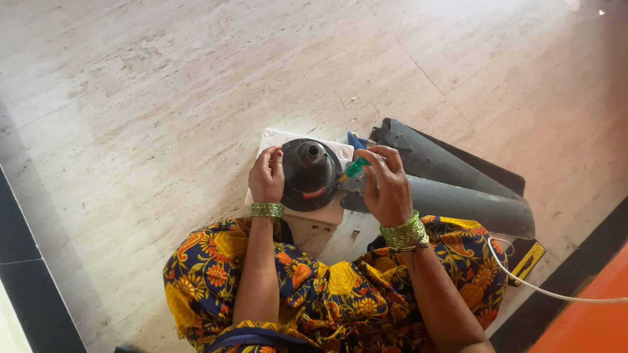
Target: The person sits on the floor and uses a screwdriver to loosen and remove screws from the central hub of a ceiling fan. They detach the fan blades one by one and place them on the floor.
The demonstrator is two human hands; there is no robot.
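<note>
- Sitting on the pale stone floor (163, 98), a person in a bright patterned garment (333, 287) works over a dark round fan motor housing (309, 173), which lies on a pale flat board (330, 212) just ahead of the knees.
- Left hand (267, 176) rests against the housing's rim at its 9 o'clock side; the fingers (271, 155) curl over the edge and touch it, loosely bent rather than clamped around anything.
- Right hand (386, 186) sits at the housing's 3 o'clock side, fingers (386, 157) closed around a screwdriver with a green handle (354, 167); the handle points toward the housing, and its tip is hidden where housing and blade meet.
- Dark grey fan blades (451, 176) stretch away from the housing toward 3 and 4 o'clock, partly under the right hand.
- A blue-handled tool (357, 140) lies just beyond the right fingers, at the housing's 2 o'clock.
- Green bangles (267, 210) circle both wrists.
- A white cable (549, 291) runs across the floor at 4 o'clock, well apart from the housing.
</note>
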